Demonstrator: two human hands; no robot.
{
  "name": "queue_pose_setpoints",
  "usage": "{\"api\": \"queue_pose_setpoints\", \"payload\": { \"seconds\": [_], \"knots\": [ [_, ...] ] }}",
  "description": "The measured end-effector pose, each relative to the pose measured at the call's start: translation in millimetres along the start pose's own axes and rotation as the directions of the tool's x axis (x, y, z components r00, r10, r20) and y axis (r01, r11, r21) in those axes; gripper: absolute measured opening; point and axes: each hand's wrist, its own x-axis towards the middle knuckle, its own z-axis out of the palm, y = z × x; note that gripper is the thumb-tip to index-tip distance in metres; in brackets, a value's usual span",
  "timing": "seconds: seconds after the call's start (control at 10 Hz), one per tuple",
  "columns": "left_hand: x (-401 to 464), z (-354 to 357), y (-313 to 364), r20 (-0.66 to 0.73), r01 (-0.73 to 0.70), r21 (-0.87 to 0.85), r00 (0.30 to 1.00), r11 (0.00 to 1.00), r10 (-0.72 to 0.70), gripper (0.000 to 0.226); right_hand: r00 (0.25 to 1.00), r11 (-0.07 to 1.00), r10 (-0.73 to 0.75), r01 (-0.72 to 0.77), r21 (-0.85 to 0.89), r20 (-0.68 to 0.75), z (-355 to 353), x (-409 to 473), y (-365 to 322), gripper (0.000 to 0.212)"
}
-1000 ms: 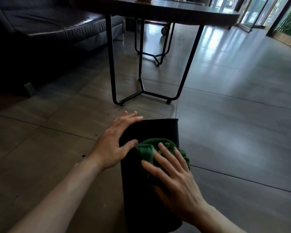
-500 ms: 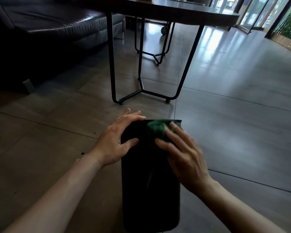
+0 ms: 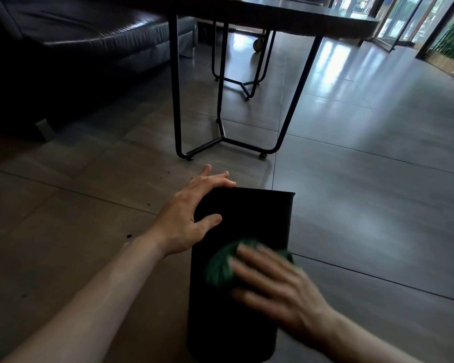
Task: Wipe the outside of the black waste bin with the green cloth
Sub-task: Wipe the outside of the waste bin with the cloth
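Black plastic: the waste bin lies on its side on the floor, one flat wall facing up, its far end pointing toward the desk legs.
Bin, hidden parts: the near end runs into shadow at the bottom of the view, and the far end faces away, so it cannot be told from here which end is the opening.
Contents: the inside of the bin is out of sight; nothing can be told about what it holds.
Green cloth: bunched on the upper wall of the bin, near the middle of its length and toward the right edge; blurred, and mostly covered by fingers.
Right hand: spread flat, palm down, pressing the cloth against the bin; blurred, so the fingertips are hard to make out.
Left hand: open and splayed over the bin's far left corner, fingers along the left side, thumb lying on the top wall, bracing it rather than gripping anything.
Desk: only the edge of its dark top shows, cut off by the upper frame.
Sofa: dark, glossy, upper left, largely lost in shadow.
Floor detail: small dark specks left of the bin.
Writing: no label or brand is readable on the bin.
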Motion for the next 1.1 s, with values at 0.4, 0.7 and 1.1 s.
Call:
{"api": "queue_pose_setpoints", "payload": {
  "seconds": [0.4, 0.7, 1.1],
  "knots": [
    [-2.6, -2.3, 3.4, 0.005, 0.019, -0.017, 1.000, 1.000, -0.018, 0.068, 0.977, 0.993, 0.019, -0.042, -0.108, -0.211, -3.0, 24.4, -52.4, 0.017],
    [-4.8, 0.7, 5.1, -0.003, -0.013, -0.018, 1.000, 1.000, 0.013, 0.068, 0.926, 0.937, 0.348, -0.339, 0.083, -0.148, -30.8, 29.0, 36.9, 0.023],
    [-8.2, -2.8, -0.2, 0.017, -0.017, 0.022, 1.000, 1.000, 0.016, 0.069, 0.983, 0.936, -0.153, 0.177, -0.303, 0.102, 37.5, -31.8, -41.1, 0.051]
  ]
}}
